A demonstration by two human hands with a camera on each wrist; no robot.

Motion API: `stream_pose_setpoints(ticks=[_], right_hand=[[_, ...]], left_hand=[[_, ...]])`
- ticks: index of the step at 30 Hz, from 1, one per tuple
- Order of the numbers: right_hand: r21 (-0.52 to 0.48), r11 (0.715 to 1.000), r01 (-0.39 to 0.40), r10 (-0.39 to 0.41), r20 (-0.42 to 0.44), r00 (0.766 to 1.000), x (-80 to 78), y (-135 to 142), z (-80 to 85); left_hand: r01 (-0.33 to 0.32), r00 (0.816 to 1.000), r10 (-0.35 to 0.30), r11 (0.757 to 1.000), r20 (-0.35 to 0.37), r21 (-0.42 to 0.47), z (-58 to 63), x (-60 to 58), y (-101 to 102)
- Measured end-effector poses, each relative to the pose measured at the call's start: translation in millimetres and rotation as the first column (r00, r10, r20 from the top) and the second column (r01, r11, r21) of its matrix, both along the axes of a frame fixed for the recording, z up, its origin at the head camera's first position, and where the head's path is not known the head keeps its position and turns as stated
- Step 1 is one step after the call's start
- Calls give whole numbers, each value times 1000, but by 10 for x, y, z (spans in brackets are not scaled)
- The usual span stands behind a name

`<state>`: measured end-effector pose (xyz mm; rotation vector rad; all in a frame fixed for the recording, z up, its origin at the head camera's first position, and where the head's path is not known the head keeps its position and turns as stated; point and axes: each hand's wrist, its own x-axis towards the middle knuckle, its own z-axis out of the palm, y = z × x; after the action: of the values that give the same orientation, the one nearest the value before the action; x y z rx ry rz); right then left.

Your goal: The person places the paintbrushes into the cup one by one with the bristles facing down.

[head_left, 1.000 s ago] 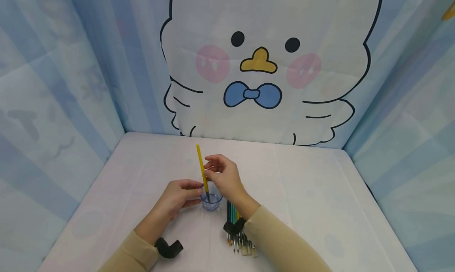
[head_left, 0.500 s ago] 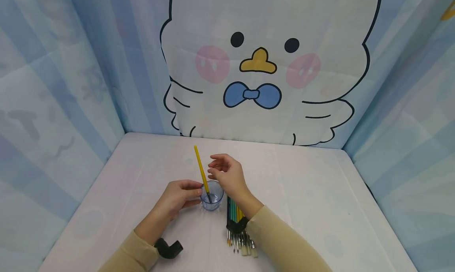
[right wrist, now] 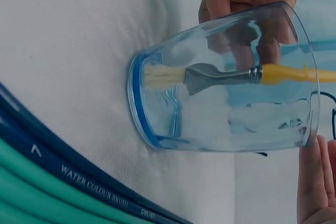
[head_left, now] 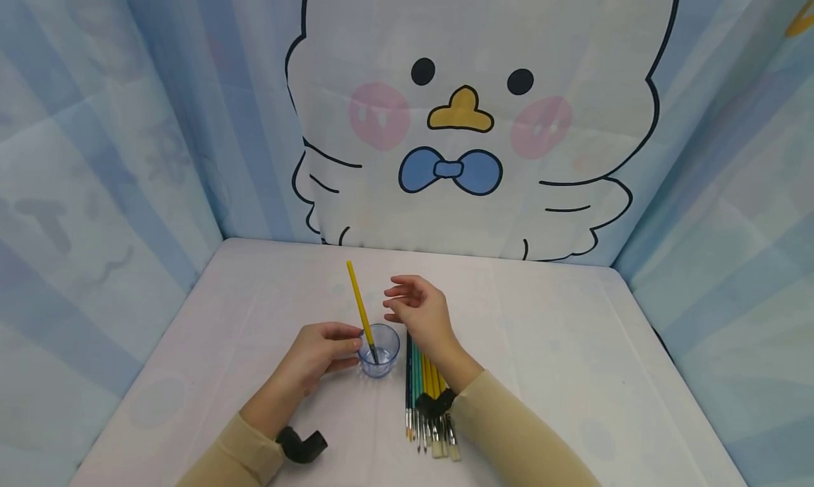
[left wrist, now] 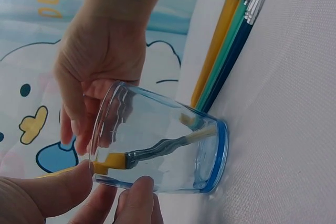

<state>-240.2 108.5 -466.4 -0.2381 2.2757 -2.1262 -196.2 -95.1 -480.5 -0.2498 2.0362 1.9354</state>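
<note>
Beside cup (right wrist: 210,121), navy brush (right wrist: 94,186), "WATER COLOUR BRUSH"

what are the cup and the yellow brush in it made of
Yellow brush: smooth handle, probably painted wood, evenly coloured; grey ferrule, likely metal from its sheen; pale, strand-like bristles, natural or synthetic unclear.
Cup: glossy clear plastic or glass; highlights streak it and the brush shows through.

Head: diffuse lt, faint shdws, fine detail sl. soft | wrist cams: dimmer, bluish; small glints on cup (right wrist: 210,116)
</note>
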Motion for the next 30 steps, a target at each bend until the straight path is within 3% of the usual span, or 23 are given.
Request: stream_pose_setpoints(ticks=[21,30], right_hand=[[75,995,64,-71,103,992,115,351,-103],[147,985,91,-115,159,981,185,495,-25]], left_hand=[[-6,1000,6,1000,11,10,24,18,1],[-7,1000,7,1000,17,-6,14,-6,16]])
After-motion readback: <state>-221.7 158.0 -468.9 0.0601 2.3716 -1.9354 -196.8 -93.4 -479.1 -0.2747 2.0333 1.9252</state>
